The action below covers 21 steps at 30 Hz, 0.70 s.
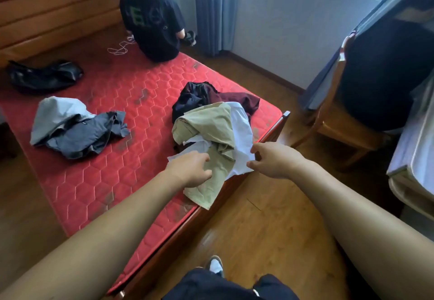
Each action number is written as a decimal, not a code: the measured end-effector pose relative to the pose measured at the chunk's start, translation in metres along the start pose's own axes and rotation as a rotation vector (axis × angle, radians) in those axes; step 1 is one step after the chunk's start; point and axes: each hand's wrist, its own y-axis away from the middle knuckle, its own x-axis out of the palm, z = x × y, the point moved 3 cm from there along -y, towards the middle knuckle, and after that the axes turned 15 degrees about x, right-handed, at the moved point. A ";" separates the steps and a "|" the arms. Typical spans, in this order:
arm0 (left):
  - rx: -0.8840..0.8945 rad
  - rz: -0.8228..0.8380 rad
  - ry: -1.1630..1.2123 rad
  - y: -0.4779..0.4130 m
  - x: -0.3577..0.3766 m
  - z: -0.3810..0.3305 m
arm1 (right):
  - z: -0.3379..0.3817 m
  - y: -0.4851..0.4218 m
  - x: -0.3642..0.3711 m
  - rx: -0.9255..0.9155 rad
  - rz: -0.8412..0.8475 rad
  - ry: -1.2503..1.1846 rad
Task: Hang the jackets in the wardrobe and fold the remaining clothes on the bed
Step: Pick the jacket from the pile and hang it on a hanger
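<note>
Four garments sit in one heap at the near right corner of the mattress (117,182), notes the observer: khaki garment (206,121) on top and spilling over the near edge, white garment (242,130) beside and under it, maroon garment (244,101) and navy garment (187,105) behind. Grey jacket (77,128) lies well apart, toward the left edge. Handling estimate?

Recorder: all look like light, limp cloth with no stiffness; each will sag and drag its neighbours along. Not fragile, not slippery. The layers are tangled, so lift one at a time.

Observer: hands?

Recorder: right hand (272,160) is at the white garment's near edge, thumb and forefinger apart on either side of the cloth, not closed on it. Left hand (190,170) lies on the khaki garment, fingers curled; whether it has cloth pinched I cannot tell, as the palm side is turned away.

Observer: where to take hold?

Recorder: judgement only: at a hem or seam, not a mid-panel fold. Take two corners of one edge, one per hand, so the piece hangs flat when raised. White first looks awkward, since khaki overlaps it. Free the khaki, lay it on bare mattress left of the heap, then fold.
</note>
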 end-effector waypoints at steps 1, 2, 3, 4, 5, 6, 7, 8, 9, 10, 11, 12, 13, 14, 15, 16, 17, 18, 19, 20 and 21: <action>-0.001 0.003 0.001 -0.012 -0.005 0.005 | 0.003 -0.013 -0.007 -0.009 0.001 0.000; -0.003 0.005 0.004 -0.024 -0.011 0.009 | 0.007 -0.026 -0.013 -0.022 0.002 0.001; -0.006 0.005 0.010 -0.035 -0.016 0.013 | 0.010 -0.039 -0.019 -0.037 0.003 0.004; -0.013 0.004 0.018 -0.047 -0.021 0.018 | 0.013 -0.053 -0.024 -0.051 0.002 0.006; -0.022 0.003 0.025 -0.059 -0.026 0.022 | 0.015 -0.067 -0.029 -0.062 -0.003 0.006; -0.032 0.006 0.029 -0.071 -0.030 0.026 | 0.017 -0.083 -0.034 -0.072 -0.011 0.004; -0.043 0.011 0.030 -0.084 -0.034 0.029 | 0.017 -0.099 -0.038 -0.082 -0.019 0.002; -0.053 0.016 0.031 -0.096 -0.038 0.032 | 0.017 -0.116 -0.042 -0.093 -0.023 0.003; -0.063 0.019 0.034 -0.110 -0.042 0.035 | 0.016 -0.135 -0.046 -0.104 -0.022 0.009; -0.075 0.019 0.038 -0.124 -0.045 0.039 | 0.016 -0.155 -0.049 -0.118 -0.019 0.017; -0.090 0.018 0.041 -0.140 -0.048 0.042 | 0.015 -0.176 -0.052 -0.134 -0.016 0.029; -0.109 0.016 0.042 -0.156 -0.051 0.046 | 0.014 -0.199 -0.055 -0.150 -0.014 0.042; -0.128 0.014 0.044 -0.173 -0.053 0.050 | 0.013 -0.221 -0.057 -0.165 -0.009 0.056; -0.150 0.013 0.050 -0.190 -0.056 0.053 | 0.012 -0.244 -0.059 -0.178 0.002 0.068; -0.175 0.016 0.060 -0.207 -0.057 0.057 | 0.010 -0.267 -0.061 -0.192 0.018 0.074; -0.201 0.024 0.070 -0.224 -0.058 0.061 | 0.007 -0.290 -0.062 -0.203 0.034 0.078; -0.225 0.034 0.079 -0.240 -0.059 0.064 | 0.003 -0.311 -0.063 -0.212 0.049 0.082; -0.246 0.042 0.089 -0.256 -0.061 0.067 | 0.000 -0.331 -0.065 -0.222 0.065 0.089; -0.261 0.047 0.100 -0.270 -0.062 0.069 | -0.004 -0.350 -0.065 -0.233 0.085 0.094; -0.271 0.047 0.110 -0.284 -0.062 0.071 | -0.007 -0.368 -0.065 -0.239 0.104 0.097; -0.278 0.046 0.119 -0.298 -0.063 0.074 | -0.010 -0.386 -0.065 -0.243 0.119 0.099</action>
